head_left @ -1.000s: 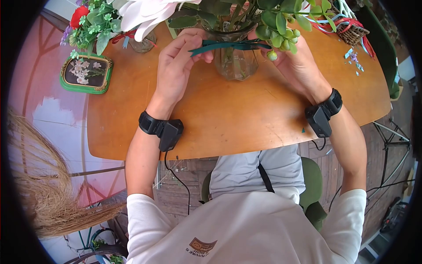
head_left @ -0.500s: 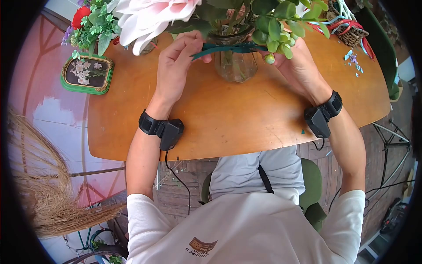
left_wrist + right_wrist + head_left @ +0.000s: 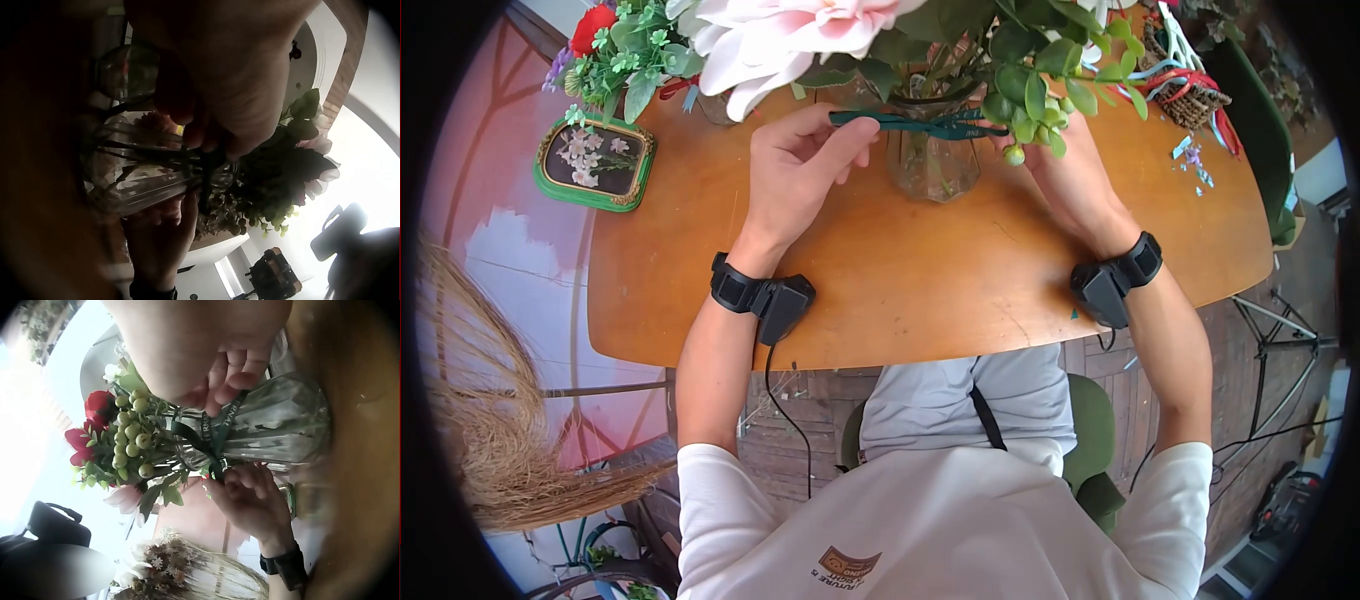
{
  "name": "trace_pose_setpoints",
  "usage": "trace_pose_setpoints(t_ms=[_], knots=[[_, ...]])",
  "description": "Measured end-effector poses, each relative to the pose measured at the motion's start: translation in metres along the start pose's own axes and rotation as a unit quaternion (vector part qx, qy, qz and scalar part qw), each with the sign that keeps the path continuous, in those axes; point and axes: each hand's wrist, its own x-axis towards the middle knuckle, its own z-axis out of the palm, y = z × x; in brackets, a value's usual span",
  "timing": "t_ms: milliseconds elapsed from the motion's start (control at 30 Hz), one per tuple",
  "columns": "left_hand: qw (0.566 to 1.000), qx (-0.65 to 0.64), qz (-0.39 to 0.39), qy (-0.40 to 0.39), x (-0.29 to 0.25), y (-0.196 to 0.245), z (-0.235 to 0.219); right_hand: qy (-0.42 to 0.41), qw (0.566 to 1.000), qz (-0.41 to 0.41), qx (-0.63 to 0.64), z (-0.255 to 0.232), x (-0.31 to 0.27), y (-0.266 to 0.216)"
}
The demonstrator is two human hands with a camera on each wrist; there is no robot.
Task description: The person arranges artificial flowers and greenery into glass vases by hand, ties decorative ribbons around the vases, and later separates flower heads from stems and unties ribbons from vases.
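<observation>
A faceted glass vase [image 3: 935, 172] stands on the wooden table with flowers and leafy stems in it. Around its neck runs a dark green ribbon [image 3: 219, 439] with pale lettering, its two ends crossed at the front. On the vase's left, my left hand [image 3: 797, 178] pinches one ribbon end between thumb and fingers. My right hand [image 3: 1072, 182] holds the other end on the opposite side; leaves and green berries [image 3: 1030, 125] cover its fingertips in the head view, but its curled fingers show at the ribbon in the right wrist view. A large pale pink flower [image 3: 805, 45] overhangs the left side.
Left on the table lies a green-framed flower picture [image 3: 595, 163], near a second bunch with a red flower [image 3: 593, 30]. A wicker basket [image 3: 1190, 100] with ribbons sits at the back right, beside small scraps [image 3: 1193, 160]. Dried grass [image 3: 490, 430] stands at the far left.
My left hand has drawn leftward and toward me, and the ribbon between the hands is stretched straighter. The head view has shifted slightly. The right hand keeps its place by the vase.
</observation>
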Motion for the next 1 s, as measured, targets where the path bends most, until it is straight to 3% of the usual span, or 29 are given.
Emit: trace_pose_setpoints(t_ms=[100,233,400,467,500,600,833,1000], knots=[[0.994,-0.108,0.031,0.001,0.004,-0.013,0.001,0.001,1.0,0.011,-0.016,-0.005,0.002,0.003],[0.989,-0.149,0.012,0.008,0.003,-0.012,0.003,-0.005,1.0,0.019,-0.016,-0.006,0.0,0.003],[0.992,-0.113,-0.017,-0.057,0.006,-0.016,0.002,-0.003,0.996,-0.02,-0.087,-0.001,-0.002,-0.001],[0.99,-0.11,-0.037,-0.074,0.009,-0.02,-0.001,0.048,0.996,-0.021,-0.077,0.007,-0.004,-0.004],[0.988,-0.104,-0.061,-0.097,0.01,-0.022,-0.002,0.022,0.99,-0.054,-0.126,0.0,0.0,0.002],[0.98,-0.106,-0.119,-0.118,0.01,-0.023,-0.002,0.0,0.973,-0.047,-0.224,0.005,-0.005,-0.007],[0.978,-0.059,-0.127,-0.155,0.009,-0.018,0.003,-0.003,0.958,-0.032,-0.286,0.005,-0.002,-0.009],[0.982,-0.029,-0.11,-0.149,0.011,-0.021,0.002,-0.001,0.97,-0.038,-0.239,0.0,0.002,0.001]])
